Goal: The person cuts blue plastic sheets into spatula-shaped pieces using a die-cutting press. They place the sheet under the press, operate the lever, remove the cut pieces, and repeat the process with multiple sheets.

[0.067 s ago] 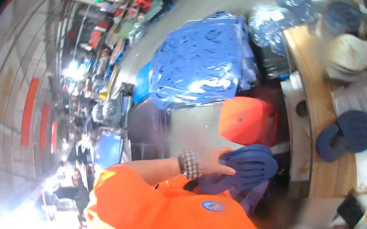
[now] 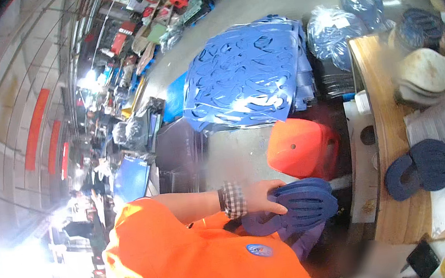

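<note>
The left hand (image 2: 261, 195), with a checked cuff at its wrist, lies on the near end of a stack (image 2: 305, 205) of dark blue, ribbed, sole-shaped pieces. Its fingers are bent over the stack's edge and the thumb runs along the top piece, so it looks like a loose hold rather than a flat palm. The right hand is nowhere in view, and it may be hidden under the orange vest (image 2: 193, 265). The stack sits low in front of the person, just below an orange stool (image 2: 301, 148) and beside a wooden bench (image 2: 386, 135). That bench carries 2 more dark blue pieces (image 2: 425, 167) and some pale soles (image 2: 432, 80). Beyond the stool lie big blue sheets (image 2: 248, 74) with shapes cut out of them, and near these are tied bags (image 2: 331, 28). The step in hand seems to be steadying or gathering the stack. Lifting it would call for a firmer clamp, likely with support from below, since the loose pieces could slide apart.
</note>
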A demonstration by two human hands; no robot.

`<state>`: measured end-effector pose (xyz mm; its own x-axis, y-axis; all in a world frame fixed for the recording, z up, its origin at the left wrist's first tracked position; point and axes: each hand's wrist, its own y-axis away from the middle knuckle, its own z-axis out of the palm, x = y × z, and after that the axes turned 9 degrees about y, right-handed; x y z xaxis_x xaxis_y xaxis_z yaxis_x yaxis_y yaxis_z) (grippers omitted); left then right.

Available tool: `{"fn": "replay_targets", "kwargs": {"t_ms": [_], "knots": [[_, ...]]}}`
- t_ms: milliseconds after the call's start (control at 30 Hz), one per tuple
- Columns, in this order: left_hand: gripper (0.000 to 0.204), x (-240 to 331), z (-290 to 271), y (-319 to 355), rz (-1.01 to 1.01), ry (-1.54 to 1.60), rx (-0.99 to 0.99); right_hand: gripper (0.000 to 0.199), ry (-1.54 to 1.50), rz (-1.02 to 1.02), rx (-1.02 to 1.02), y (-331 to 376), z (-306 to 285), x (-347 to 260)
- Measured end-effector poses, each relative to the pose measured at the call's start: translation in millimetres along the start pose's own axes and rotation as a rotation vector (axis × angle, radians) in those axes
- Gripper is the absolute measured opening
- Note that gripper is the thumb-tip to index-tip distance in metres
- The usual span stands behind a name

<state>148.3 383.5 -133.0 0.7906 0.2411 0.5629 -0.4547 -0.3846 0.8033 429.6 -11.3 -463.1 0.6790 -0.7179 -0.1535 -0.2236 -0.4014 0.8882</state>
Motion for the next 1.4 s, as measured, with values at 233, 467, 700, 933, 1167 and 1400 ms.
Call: {"fn": "replay_targets", "kwargs": {"t_ms": [233, 467, 700, 933, 1167, 1400], "knots": [[0.08, -17.2, -13.7, 7.7, -0.135, 0.033, -0.052, 0.056, 0.025, 0.006, -0.005, -5.5, -39.2, -29.0], [0.082, -11.1, -25.6, 7.9, -0.131, 0.039, -0.036, 0.049, -0.025, 0.041, 0.018, -14.3, -62.6, -16.0], [0.08, -12.3, -22.7, -8.1, 0.121, 0.077, 0.029, 0.044, -0.17, 0.176, -0.037, -14.1, -18.3, 21.4], [0.08, -20.3, -12.6, -23.5, 0.011, -0.042, 0.0, 0.04, -0.323, 0.254, -0.128, -22.2, 48.6, 19.8], [0.081, -10.1, -2.4, -32.7, 0.054, -0.056, -0.018, 0.038, -0.471, 0.306, -0.244, -23.9, 103.6, -6.1], [0.078, 1.0, -14.0, -15.5, 0.041, -0.096, -0.051, 0.038, -0.731, 0.338, -0.691, 27.5, 134.1, -109.8]]}}
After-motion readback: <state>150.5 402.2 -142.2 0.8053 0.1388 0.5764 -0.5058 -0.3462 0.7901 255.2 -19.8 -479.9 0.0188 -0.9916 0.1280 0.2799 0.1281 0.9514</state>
